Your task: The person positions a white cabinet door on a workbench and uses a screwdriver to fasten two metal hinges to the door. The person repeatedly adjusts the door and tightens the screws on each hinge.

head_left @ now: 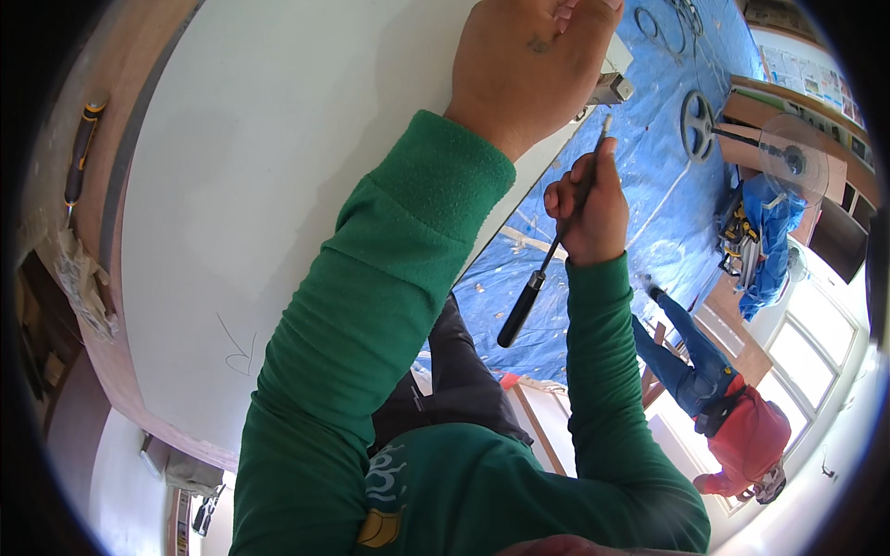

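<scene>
A large white panel [232, 185] lies in front of me, with a pencil mark on its lower left. My left hand [524, 69] is over its right edge, back of the hand up and fingers curled; the upper frame edge cuts them off, so what they grip is hidden. Just below that hand, a small metal block-shaped fitting [611, 89] juts from the panel's edge. My right hand [593, 208] is closed around the dark shaft of a slim file [525, 306]. The file's black handle points down toward me, while its pale tip sits just below the fitting.
A yellow-and-black screwdriver [83, 153] lies left of the panel. Blue tarp [663, 190] covers the floor at right. There stand a fan [794, 159] with a round base [697, 126] and yellow power tools [737, 232]. A person in a red top [749, 431] is farther right.
</scene>
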A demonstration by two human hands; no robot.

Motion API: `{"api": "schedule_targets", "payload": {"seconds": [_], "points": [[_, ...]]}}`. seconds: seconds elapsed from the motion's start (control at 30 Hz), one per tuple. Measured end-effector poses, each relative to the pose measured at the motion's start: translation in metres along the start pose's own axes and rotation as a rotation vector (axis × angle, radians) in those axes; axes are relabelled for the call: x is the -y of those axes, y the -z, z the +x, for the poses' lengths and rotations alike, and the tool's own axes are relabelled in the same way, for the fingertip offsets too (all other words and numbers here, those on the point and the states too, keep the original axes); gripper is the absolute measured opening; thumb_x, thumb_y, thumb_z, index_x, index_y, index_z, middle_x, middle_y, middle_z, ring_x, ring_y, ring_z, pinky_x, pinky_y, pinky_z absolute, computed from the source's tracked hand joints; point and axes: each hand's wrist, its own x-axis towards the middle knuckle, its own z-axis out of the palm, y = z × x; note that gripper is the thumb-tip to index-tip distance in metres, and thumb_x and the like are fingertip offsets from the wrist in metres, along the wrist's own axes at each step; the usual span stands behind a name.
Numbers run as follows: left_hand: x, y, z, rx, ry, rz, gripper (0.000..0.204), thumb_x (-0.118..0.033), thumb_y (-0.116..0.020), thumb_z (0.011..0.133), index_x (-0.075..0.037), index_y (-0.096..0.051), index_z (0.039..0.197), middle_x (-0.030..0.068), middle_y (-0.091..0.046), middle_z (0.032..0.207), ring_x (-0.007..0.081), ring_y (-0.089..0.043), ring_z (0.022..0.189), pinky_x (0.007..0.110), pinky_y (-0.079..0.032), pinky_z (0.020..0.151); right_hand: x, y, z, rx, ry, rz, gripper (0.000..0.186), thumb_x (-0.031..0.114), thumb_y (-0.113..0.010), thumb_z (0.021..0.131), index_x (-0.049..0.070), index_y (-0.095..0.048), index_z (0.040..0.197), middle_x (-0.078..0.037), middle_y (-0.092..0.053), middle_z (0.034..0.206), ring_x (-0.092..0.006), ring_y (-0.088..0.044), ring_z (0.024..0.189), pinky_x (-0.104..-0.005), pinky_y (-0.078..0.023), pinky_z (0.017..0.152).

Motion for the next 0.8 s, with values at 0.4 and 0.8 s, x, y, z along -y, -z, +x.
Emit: {"api": "schedule_targets", "payload": {"seconds": [0.4, 0.8], "points": [[0.01, 0.0, 0.002, 0.04, 0.004, -0.014, 0.04, -0.031, -0.058, 0.107, -0.001, -0.058, 0.08, 0.0063, -0.055, 0.061, 0.0102, -0.051, 0.057, 0.032, -0.041, 0.054, -0.004, -0.007, -0.012, 0.05, 0.129, -0.137, 0.02, 0.023, -0.05, 0.109, 0.003, -0.051, 0.109, -0.015, -0.067, 0.083, -0.023, -0.067, 0.058, -0.0312, -0.053, 0.052], [-0.002, 0.002, -0.001, 0.046, 0.038, -0.052, 0.037, -0.031, -0.059, 0.106, 0.0, -0.064, 0.087, 0.0078, -0.063, 0.066, 0.0118, -0.058, 0.059, 0.031, -0.044, 0.055, 0.021, -0.046, -0.035, 0.063, 0.153, -0.157, 0.036, 0.032, -0.044, 0.111, 0.0, -0.056, 0.101, -0.01, -0.061, 0.075, -0.0209, -0.064, 0.052, -0.0306, -0.051, 0.043]]}}
